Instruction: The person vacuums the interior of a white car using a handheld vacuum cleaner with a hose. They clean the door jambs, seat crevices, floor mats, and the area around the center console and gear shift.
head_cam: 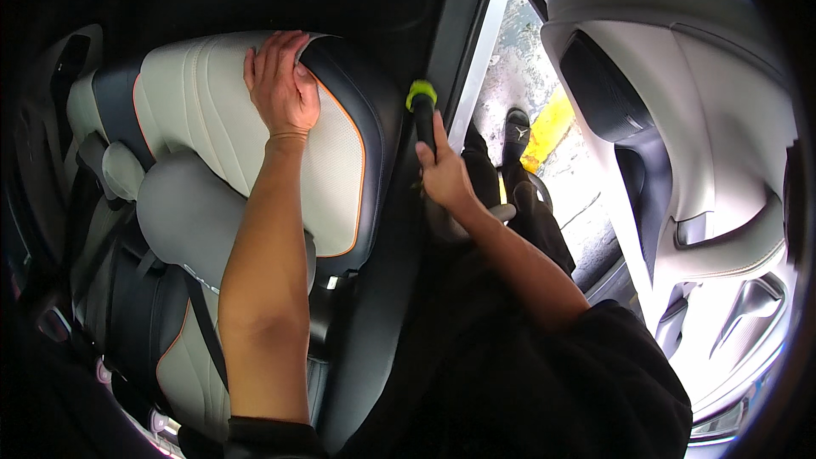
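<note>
My left hand (284, 83) rests palm down on the upper edge of a cream and dark car seat part (217, 89) with orange piping, its fingers bent over the rim. At the right of that seat, my right hand (443, 172) is closed around the black handle of a tool (423, 108) with a bright yellow-green end; its exact kind I cannot tell. The tool stands near the dark trim by the door opening, apart from the seat. A grey cushion (185, 204) lies below the seat part, partly behind my left forearm.
An open car door (720, 115) with a light inner panel and an armrest is at the right. Between door and sill shows the ground (510, 70) with yellow paint, and a foot in a black slide sandal (517, 127). Dark seat belts cross the lower left.
</note>
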The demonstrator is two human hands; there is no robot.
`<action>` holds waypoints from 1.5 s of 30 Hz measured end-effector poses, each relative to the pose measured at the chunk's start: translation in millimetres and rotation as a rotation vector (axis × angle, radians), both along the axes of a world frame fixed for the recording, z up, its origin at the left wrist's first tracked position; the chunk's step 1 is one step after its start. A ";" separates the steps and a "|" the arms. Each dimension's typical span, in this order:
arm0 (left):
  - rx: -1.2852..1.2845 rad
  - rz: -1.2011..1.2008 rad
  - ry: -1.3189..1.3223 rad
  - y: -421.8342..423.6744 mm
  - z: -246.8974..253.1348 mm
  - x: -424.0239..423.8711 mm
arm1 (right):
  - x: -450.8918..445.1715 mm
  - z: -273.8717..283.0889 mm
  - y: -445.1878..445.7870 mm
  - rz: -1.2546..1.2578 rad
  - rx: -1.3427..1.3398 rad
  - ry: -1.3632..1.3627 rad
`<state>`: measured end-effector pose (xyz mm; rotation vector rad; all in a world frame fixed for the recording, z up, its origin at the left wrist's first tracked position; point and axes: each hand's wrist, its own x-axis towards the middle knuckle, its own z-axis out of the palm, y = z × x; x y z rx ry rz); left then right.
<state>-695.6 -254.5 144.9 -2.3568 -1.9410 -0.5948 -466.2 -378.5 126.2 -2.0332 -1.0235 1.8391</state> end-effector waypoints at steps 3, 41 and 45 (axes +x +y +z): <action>-0.001 0.008 -0.020 -1.6 -2.3 -2.7 | 25.1 -18.4 33.1 0.073 0.342 -0.279; 0.048 -0.003 -0.002 -2.0 -7.2 -5.9 | 159.7 -77.1 -50.5 -0.017 0.269 -0.145; 0.046 -0.006 -0.005 -0.1 -5.4 -4.1 | 158.4 -102.6 -28.9 -0.119 0.220 -0.012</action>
